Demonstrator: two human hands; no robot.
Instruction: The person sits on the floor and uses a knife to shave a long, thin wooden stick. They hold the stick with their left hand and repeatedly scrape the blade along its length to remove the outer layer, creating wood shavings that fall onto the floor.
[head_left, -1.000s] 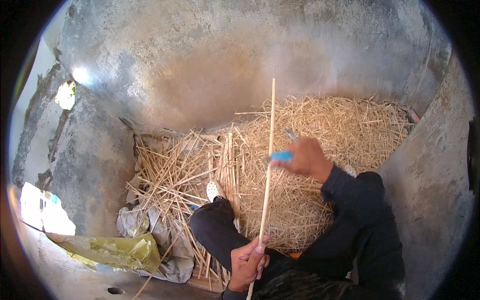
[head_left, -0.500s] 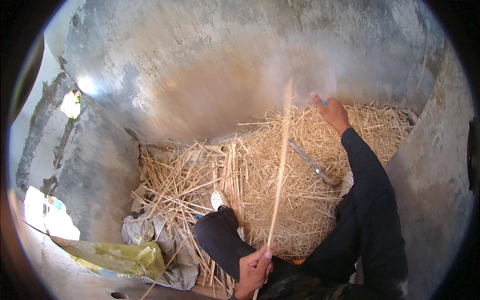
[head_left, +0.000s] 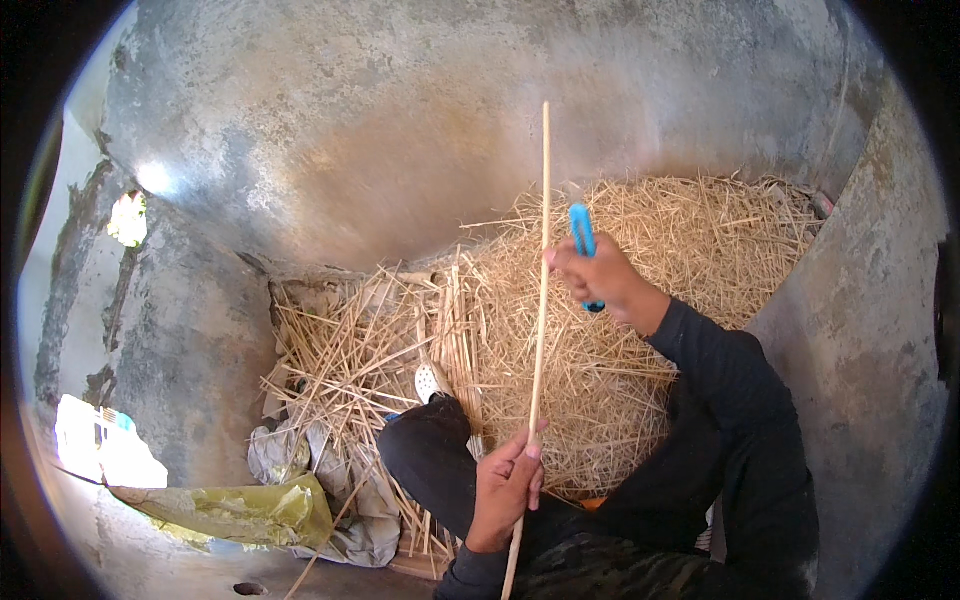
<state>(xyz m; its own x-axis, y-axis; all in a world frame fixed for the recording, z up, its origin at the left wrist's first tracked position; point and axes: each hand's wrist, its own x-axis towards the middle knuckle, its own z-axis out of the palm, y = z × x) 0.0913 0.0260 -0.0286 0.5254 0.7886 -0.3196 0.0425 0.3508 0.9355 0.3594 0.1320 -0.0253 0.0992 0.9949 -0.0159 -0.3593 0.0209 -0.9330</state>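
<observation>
At the centre of the frame, two hands work one long thin cane stick point(head_left: 540, 300) above a heap of straw.

The left hand point(head_left: 505, 487), low centre, has its fingers curled round the stick's lower part; the right hand point(head_left: 598, 277) pinches it higher up while gripping a blue-handled knife point(head_left: 582, 238), whose blade is hard to make out. The stick's bottom end is cut off by the lower edge. Behind lie the straw pile point(head_left: 640, 330), split canes point(head_left: 350, 350), crumpled sacks point(head_left: 250, 505) lower left, and rough grey concrete walls point(head_left: 400, 130).
</observation>
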